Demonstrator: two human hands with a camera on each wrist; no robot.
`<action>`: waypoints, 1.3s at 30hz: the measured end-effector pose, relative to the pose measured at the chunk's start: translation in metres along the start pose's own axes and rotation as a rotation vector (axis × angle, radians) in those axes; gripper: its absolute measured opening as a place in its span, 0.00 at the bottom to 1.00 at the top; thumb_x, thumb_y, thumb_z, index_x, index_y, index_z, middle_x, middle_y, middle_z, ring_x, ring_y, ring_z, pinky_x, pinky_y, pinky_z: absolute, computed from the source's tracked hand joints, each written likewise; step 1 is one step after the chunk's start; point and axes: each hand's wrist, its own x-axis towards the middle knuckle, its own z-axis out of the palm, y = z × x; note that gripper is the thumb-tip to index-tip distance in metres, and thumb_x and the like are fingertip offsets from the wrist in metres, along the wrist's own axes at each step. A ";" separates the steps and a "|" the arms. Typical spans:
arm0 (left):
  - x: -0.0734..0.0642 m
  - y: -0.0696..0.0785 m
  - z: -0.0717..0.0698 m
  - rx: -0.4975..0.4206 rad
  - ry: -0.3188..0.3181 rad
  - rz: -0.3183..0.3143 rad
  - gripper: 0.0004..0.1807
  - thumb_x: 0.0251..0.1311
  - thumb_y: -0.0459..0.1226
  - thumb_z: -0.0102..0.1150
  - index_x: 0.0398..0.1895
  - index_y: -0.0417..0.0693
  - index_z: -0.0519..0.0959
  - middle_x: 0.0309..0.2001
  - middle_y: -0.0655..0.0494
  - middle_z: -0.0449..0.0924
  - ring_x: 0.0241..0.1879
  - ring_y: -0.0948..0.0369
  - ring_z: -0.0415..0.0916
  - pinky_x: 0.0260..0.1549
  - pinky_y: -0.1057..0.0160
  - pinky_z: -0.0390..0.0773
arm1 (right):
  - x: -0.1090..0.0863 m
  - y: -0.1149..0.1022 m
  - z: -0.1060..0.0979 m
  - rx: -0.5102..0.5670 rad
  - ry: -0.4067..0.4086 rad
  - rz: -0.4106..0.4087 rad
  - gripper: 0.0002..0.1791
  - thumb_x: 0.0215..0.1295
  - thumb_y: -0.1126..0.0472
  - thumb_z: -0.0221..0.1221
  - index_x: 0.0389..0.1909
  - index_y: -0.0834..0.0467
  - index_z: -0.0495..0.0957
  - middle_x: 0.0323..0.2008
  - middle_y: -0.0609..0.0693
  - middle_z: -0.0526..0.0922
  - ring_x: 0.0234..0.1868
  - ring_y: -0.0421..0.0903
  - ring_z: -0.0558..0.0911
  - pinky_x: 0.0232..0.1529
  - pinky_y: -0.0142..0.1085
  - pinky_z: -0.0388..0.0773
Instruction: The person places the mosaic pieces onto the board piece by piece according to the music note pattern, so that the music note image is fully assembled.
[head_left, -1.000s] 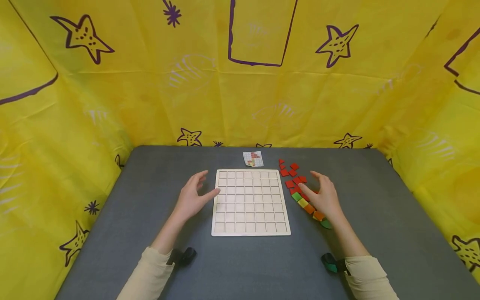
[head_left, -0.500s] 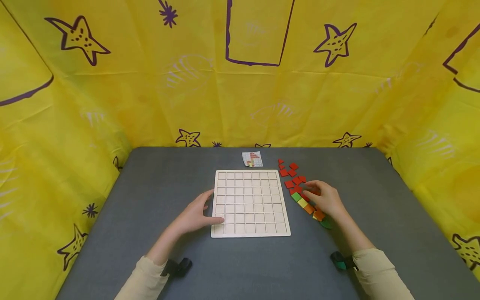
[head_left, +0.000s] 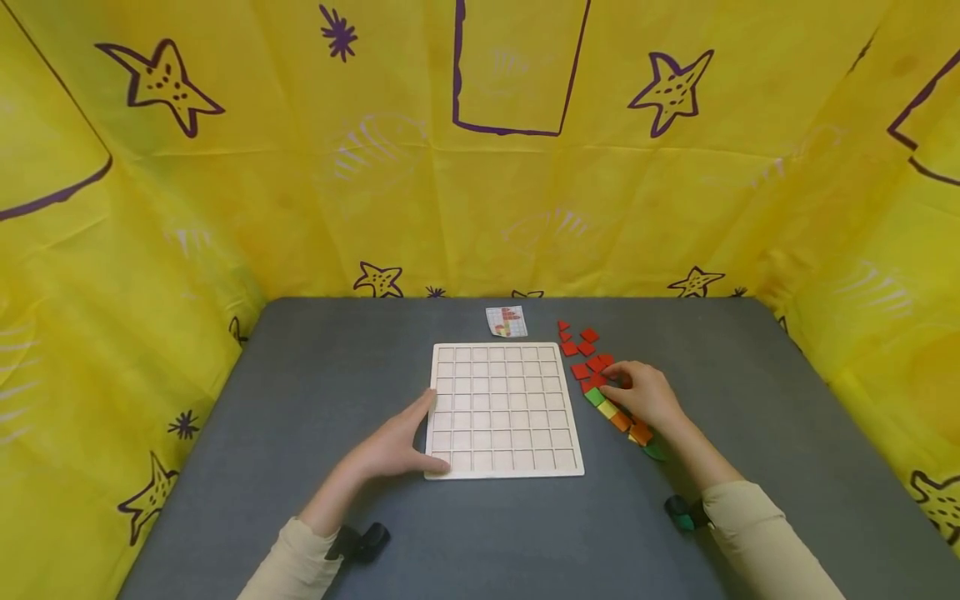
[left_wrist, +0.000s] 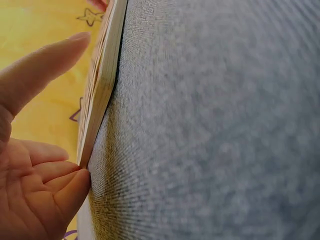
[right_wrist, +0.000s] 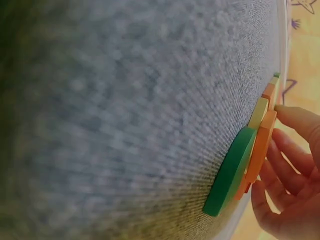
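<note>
A pale wooden board with a square grid of recesses lies flat on the table. My left hand rests at its left edge, thumb stretched over the near-left corner. Seen from the left wrist, the little finger of this hand meets the board's side. On the right, my right hand bends its thumb and forefinger down over the red tiles; I cannot tell whether a tile is pinched. In the right wrist view its fingers are partly behind an orange tile.
A small printed picture card lies beyond the board. Green, yellow and orange tiles form a slanting row beside the board, with a rounded dark green piece at the near end. Yellow patterned cloth surrounds the table.
The left hand has slid toward me along the board's left edge, thumb now at the near corner. The right hand has lowered onto the red tiles, its fingers bending inward.
</note>
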 end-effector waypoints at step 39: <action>-0.007 0.002 0.005 0.048 -0.021 0.001 0.65 0.33 0.48 0.79 0.73 0.38 0.49 0.75 0.40 0.41 0.73 0.46 0.46 0.67 0.46 0.56 | 0.092 -0.100 0.070 0.231 -0.112 -0.262 0.10 0.57 0.59 0.66 0.40 0.54 0.84 0.38 0.48 0.84 0.41 0.46 0.79 0.46 0.40 0.77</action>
